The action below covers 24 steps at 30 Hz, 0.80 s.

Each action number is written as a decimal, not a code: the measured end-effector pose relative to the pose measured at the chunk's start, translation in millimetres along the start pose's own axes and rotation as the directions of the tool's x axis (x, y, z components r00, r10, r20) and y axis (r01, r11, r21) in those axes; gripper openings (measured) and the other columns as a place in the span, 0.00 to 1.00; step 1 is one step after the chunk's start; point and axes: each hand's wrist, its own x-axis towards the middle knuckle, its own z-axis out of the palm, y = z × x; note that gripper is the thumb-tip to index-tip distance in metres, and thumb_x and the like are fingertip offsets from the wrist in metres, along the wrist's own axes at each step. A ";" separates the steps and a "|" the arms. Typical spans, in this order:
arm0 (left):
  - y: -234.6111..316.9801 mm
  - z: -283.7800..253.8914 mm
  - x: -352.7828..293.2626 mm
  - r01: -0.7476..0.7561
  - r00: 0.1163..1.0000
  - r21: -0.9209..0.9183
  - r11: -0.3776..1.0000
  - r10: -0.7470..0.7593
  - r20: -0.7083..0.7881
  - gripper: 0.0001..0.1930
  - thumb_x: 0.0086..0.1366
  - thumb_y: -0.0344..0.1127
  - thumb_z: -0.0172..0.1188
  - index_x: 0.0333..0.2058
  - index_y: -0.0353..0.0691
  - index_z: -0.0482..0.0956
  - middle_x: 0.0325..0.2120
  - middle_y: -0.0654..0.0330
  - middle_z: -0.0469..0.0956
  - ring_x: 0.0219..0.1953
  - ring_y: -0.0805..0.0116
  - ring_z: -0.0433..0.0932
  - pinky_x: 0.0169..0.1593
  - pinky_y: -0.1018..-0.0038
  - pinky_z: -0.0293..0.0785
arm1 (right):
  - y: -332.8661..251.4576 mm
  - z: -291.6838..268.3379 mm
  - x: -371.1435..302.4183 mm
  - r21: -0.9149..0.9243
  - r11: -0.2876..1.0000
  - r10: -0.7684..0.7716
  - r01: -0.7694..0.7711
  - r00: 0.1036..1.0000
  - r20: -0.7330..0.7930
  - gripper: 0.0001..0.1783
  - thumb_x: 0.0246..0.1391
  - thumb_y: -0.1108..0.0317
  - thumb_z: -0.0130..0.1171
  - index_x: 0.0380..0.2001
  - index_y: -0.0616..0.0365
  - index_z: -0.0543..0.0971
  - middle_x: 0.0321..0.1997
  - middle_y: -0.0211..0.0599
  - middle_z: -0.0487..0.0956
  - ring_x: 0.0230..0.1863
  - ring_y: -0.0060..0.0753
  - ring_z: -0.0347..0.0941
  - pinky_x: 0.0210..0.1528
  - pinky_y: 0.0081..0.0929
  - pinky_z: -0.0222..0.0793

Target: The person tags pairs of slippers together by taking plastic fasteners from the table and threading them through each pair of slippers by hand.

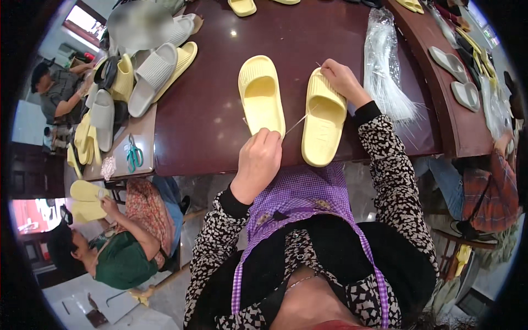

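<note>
Two yellow slide slippers lie on the dark red table in front of me, toes pointing away. At the heel of the left slipper [262, 96] my left hand [257, 165] is closed, its fingertips pinching a thin white strand [297, 123]. That strand runs across the gap to the strap opening of the right slipper [322, 135]. My right hand [345, 81] grips the toe end of the right slipper, fingers closed at its edge. Whether it also holds the strand's other end, I cannot tell.
A plastic bag of white strands [382, 71] lies right of the slippers. Grey and yellow slippers [154, 80] pile up at the left, near teal-handled scissors [133, 154]. A person in green [126, 258] holds yellow slippers at the left; another person [489, 187] sits at the right.
</note>
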 end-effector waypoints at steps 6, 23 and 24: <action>-15.8 22.5 19.7 -0.092 0.995 -0.060 0.994 0.090 -0.038 0.03 0.56 0.25 0.55 0.28 0.37 0.70 0.26 0.53 0.70 0.30 0.55 0.74 0.33 0.64 0.72 | 7.0 -0.4 -0.4 -0.002 1.000 -0.030 0.030 0.999 -0.037 0.12 0.59 0.63 0.49 0.37 0.62 0.73 0.34 0.51 0.78 0.38 0.51 0.75 0.41 0.37 0.68; -41.4 105.8 48.7 -0.144 0.980 0.039 0.989 0.148 -0.134 0.04 0.59 0.23 0.48 0.33 0.33 0.69 0.31 0.49 0.73 0.34 0.50 0.75 0.38 0.61 0.72 | -26.3 21.6 17.5 0.205 0.902 -0.368 0.381 0.924 -0.099 0.10 0.55 0.66 0.54 0.34 0.62 0.74 0.28 0.45 0.77 0.31 0.39 0.74 0.36 0.31 0.69; -36.4 110.5 44.1 -0.128 0.983 0.036 0.991 0.132 -0.125 0.05 0.58 0.24 0.48 0.33 0.35 0.69 0.31 0.49 0.73 0.35 0.50 0.75 0.39 0.60 0.72 | -28.8 23.5 18.8 0.222 0.881 -0.405 0.418 0.908 -0.104 0.09 0.54 0.66 0.54 0.34 0.62 0.75 0.28 0.44 0.77 0.30 0.38 0.74 0.36 0.30 0.69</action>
